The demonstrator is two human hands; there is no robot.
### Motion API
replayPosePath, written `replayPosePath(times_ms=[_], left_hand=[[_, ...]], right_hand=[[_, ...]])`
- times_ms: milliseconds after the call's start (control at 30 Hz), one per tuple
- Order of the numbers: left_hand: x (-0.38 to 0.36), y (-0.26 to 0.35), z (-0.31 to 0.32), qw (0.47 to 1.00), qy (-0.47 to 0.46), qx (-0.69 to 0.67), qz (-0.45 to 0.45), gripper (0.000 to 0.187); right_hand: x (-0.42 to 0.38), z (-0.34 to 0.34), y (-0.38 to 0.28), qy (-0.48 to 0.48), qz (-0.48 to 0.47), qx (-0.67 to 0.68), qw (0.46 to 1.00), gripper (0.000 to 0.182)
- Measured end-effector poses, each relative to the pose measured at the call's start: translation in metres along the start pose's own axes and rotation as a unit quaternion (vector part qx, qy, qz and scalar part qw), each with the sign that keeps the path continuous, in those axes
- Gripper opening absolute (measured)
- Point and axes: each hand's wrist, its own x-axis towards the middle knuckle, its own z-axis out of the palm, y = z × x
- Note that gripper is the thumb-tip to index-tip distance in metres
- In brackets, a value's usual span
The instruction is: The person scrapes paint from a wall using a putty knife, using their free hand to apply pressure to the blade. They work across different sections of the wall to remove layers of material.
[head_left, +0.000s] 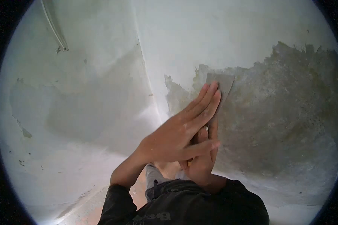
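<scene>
A putty knife (226,83) has its wide grey blade against the wall, at the edge where the white coating meets bare grey plaster. Its handle is mostly hidden by my hands. My right hand (202,165) is wrapped around the handle, low and partly behind the other hand. Over it reaches my left hand (182,129), fingers stretched out long and lying flat on the blade, thumb pointing right across my right hand. Peeled grey plaster (274,120) spreads over the wall to the right of the blade.
White coating (199,33) covers the wall above, with a ragged edge. A wall corner (142,56) runs down left of my hands. On the left wall (90,97) are a damp-looking grey patch and a cable (54,28). My legs (153,174) and the floor show below.
</scene>
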Motion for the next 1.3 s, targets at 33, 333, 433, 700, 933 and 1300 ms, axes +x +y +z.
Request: replayPosePath(times_ms=[33, 333, 433, 700, 933, 1300], left_hand=[[0.0, -0.002, 0.001, 1.0, 0.009, 0.006, -0.001, 0.094], [0.001, -0.002, -0.004, 0.999, -0.027, 0.023, -0.003, 0.088], [0.003, -0.002, -0.008, 1.0, 0.013, -0.009, -0.012, 0.093], [0.0, 0.008, -0.012, 0.999, -0.017, 0.019, -0.026, 0.092], [-0.005, 0.011, -0.011, 0.998, -0.031, 0.041, -0.042, 0.09], [-0.008, 0.014, 0.005, 0.998, -0.032, 0.056, -0.028, 0.09]], right_hand=[[0.008, -0.003, -0.002, -0.01, 0.001, 0.009, 1.0, 0.051], [0.012, -0.01, -0.001, -0.034, 0.023, -0.025, 0.999, 0.059], [-0.004, -0.006, -0.001, -0.037, 0.068, 0.019, 0.997, 0.063], [-0.007, 0.014, 0.007, 0.018, 0.031, 0.076, 0.996, 0.062], [-0.018, 0.001, 0.013, -0.004, -0.024, -0.047, 0.999, 0.056], [-0.016, -0.019, 0.014, -0.033, -0.018, -0.003, 0.999, 0.062]])
